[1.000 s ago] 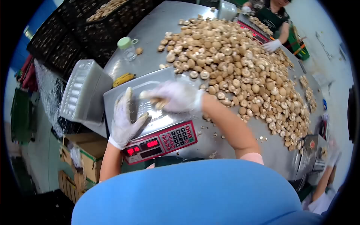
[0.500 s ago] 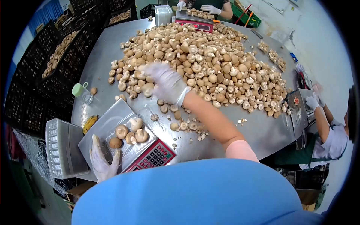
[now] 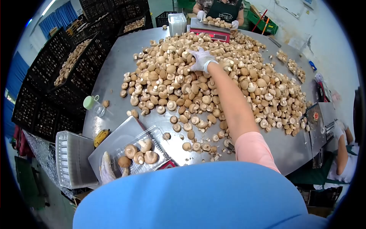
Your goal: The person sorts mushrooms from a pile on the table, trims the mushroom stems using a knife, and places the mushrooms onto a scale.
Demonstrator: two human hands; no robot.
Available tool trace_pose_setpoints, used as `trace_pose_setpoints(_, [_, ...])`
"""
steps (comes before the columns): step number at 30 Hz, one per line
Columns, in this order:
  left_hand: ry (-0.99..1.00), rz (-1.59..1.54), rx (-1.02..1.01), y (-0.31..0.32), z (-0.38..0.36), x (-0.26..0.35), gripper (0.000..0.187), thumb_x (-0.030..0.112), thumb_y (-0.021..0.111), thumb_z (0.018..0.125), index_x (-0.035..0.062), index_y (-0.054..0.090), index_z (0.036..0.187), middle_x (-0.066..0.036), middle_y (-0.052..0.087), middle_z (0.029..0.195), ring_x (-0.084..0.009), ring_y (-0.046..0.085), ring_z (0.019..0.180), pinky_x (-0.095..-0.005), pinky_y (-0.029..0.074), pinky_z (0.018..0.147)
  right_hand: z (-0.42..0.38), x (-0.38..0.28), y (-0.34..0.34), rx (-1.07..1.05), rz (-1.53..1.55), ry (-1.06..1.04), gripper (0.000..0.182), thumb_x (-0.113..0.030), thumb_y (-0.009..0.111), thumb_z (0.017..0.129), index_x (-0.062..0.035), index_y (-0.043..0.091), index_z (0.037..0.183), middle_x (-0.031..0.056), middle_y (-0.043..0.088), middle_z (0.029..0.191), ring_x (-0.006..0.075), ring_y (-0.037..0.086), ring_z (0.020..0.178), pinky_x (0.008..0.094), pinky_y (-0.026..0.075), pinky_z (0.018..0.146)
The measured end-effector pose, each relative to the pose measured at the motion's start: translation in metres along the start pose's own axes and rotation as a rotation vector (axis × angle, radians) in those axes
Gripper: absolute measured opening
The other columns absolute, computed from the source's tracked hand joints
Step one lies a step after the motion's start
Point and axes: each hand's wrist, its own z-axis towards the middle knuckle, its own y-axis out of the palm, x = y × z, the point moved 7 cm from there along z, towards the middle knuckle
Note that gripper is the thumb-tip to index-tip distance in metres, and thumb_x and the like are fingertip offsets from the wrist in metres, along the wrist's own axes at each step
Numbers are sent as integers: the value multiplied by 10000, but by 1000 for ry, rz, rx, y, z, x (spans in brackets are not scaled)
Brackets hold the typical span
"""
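Observation:
A heap of brown mushrooms (image 3: 179,89) covers much of the steel table. My right hand (image 3: 201,60), white-gloved, reaches over the upper part of the heap; its fingers are spread on the mushrooms and nothing is visibly held. Near me a clear plastic tray (image 3: 161,142) with several large mushrooms (image 3: 130,151) rests on a scale (image 3: 114,140), whose red front is mostly hidden by my blue clothing. Beside the tray's left side is my left hand (image 3: 107,170), also gloved, with thumb and fingers apart; its lower part is hidden.
A stack of clear trays (image 3: 76,158), a banana (image 3: 101,137) and a green-lidded bottle (image 3: 94,105) stand at the left. Black crates (image 3: 78,72) line the left side. One co-worker handles a mushroom tray (image 3: 217,23) at a far scale (image 3: 213,35); another sits right, near a metal machine (image 3: 322,118).
My right hand has moved farther up and right over the heap, its fingers now spread on the mushrooms. My left hand stays by the tray. The view has shifted, hiding most of the scale's keypad.

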Motion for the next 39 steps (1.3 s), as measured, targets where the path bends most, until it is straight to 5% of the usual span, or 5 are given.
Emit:
trace_pose_setpoints(14, [42, 17, 51, 3, -4, -6, 880, 251, 749, 841, 36, 280, 1554, -239, 413, 1496, -413, 424, 1360, -499, 286, 1175, -42, 45, 19, 691, 531, -208, 673, -244, 871, 612, -121, 617, 1222, 137, 582, 1253, 321, 528, 1211, 392, 438, 1083])
trace_pose_setpoints(23, [26, -36, 26, -28, 1, 17, 753, 185, 731, 863, 17, 379, 1507, -258, 455, 1438, -418, 448, 1317, -462, 362, 1120, -75, 32, 10, 690, 766, -369, 735, -94, 857, 680, -54, 516, 1331, 122, 625, 1180, 234, 629, 1049, 353, 532, 937])
trace_pose_setpoints(25, [-6, -52, 12, -32, 3, 16, 762, 193, 735, 861, 16, 375, 1509, -261, 461, 1432, -411, 442, 1318, -452, 353, 1121, -92, -3, 11, 246, 1357, -352, 742, -86, 859, 699, -59, 493, 1343, 111, 605, 1218, 202, 617, 1064, 337, 533, 932])
trace_pose_setpoints(33, [9, -82, -16, -44, 19, 25, 976, 318, 838, 758, 5, 328, 1528, -232, 421, 1499, -376, 417, 1377, -455, 279, 1182, -221, -204, -12, -77, 1176, -988, 762, -73, 899, 626, -109, 539, 1297, 68, 604, 1176, 211, 615, 1063, 338, 537, 964])
trace_pose_setpoints(39, [111, -332, 17, -28, 19, 32, 1158, 350, 915, 661, 8, 268, 1558, -199, 387, 1539, -370, 417, 1384, -431, 318, 1164, -290, -299, 0, -28, 219, -1315, 531, -344, 744, 817, -199, 588, 1303, 125, 596, 1168, 347, 566, 1090, 460, 483, 935])
